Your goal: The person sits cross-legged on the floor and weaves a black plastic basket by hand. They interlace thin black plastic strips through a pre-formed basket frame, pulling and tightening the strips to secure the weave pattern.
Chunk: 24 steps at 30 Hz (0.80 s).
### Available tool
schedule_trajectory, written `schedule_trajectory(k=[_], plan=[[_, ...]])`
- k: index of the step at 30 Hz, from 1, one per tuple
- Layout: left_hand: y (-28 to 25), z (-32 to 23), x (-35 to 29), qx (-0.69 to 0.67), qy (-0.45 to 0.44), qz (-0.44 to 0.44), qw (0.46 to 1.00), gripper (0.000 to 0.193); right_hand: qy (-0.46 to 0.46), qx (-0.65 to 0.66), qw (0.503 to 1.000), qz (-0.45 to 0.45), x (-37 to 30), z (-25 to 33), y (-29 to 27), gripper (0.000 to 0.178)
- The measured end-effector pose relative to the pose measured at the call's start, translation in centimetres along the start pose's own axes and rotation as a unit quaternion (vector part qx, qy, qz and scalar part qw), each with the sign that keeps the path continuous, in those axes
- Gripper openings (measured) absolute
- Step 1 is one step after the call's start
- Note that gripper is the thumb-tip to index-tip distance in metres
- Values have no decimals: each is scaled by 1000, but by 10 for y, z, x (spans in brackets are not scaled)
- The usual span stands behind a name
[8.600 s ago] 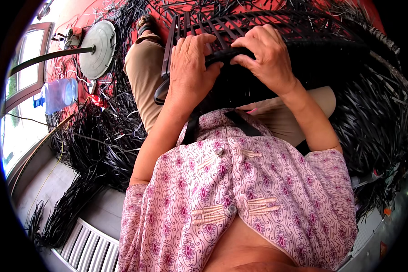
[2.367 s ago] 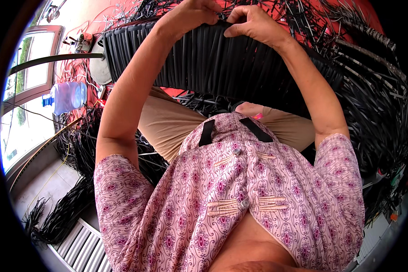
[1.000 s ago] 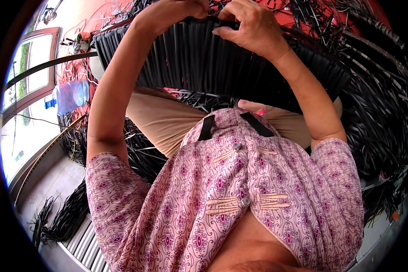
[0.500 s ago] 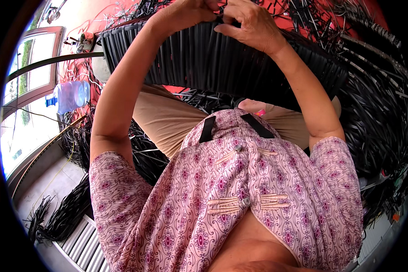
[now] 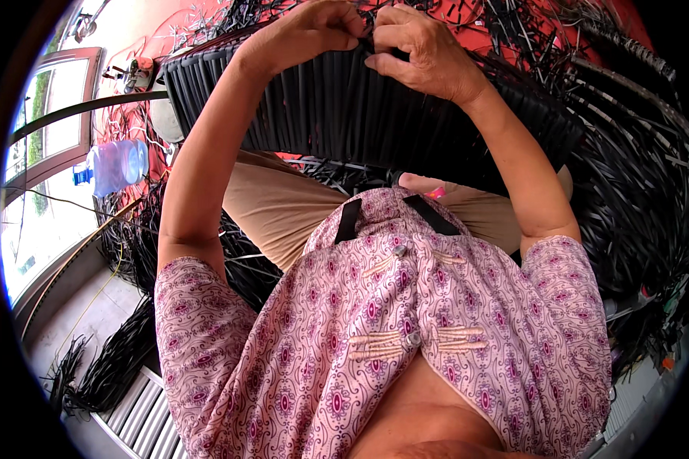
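A long woven piece of black plastic strips [image 5: 314, 107] lies across in front of my legs, its strips packed side by side. At its upper edge, my left hand [image 5: 314, 32] is closed with thumb and fingers pinched together. Close beside it on the right, my right hand [image 5: 421, 53] is closed too, its fingers curled and its thumb pointing left. A bit of dark strip shows between the two hands, and both seem to grip it. The fingers hide most of this strip.
Loose black strips [image 5: 628, 199] pile up at the right, and strip scraps litter the red floor [image 5: 122, 84]. At the left stand a clear blue water bottle [image 5: 119, 167] and a window [image 5: 61, 115]. A bundle of black strips [image 5: 115, 367] lies by a white slatted surface [image 5: 142, 413] at lower left.
Both hands sit slightly lower in view, and the left hand's fingertips show more fully. The woven piece has shifted slightly left in the picture. Both hands stay closed at its upper edge.
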<state>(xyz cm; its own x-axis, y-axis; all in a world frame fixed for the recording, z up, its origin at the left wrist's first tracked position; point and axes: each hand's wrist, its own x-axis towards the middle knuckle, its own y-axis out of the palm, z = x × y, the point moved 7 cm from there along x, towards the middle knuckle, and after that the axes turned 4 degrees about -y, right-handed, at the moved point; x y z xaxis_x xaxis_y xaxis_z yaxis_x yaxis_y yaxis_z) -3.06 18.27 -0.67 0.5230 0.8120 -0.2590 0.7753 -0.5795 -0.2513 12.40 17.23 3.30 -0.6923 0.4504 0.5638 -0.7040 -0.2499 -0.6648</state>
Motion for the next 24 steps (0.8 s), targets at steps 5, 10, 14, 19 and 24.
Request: schedule_trajectory(k=[5, 10, 14, 19, 24], plan=[[1, -7, -6, 30, 8, -29, 999, 7, 90, 27, 996, 2, 3, -7, -2, 19], [-13, -7, -7, 62, 24, -96, 993, 13, 282, 132, 949, 57, 11, -28, 1, 22], [-10, -13, 2, 64, 6, -102, 993, 5, 184, 54, 979, 74, 4, -42, 20, 20], [-9, -28, -4, 116, 55, -144, 981, 11, 234, -123, 963, 49, 8, -25, 14, 23], [-5, -50, -20, 202, 50, -145, 967, 22, 264, 40, 954, 136, 27, -35, 11, 23]])
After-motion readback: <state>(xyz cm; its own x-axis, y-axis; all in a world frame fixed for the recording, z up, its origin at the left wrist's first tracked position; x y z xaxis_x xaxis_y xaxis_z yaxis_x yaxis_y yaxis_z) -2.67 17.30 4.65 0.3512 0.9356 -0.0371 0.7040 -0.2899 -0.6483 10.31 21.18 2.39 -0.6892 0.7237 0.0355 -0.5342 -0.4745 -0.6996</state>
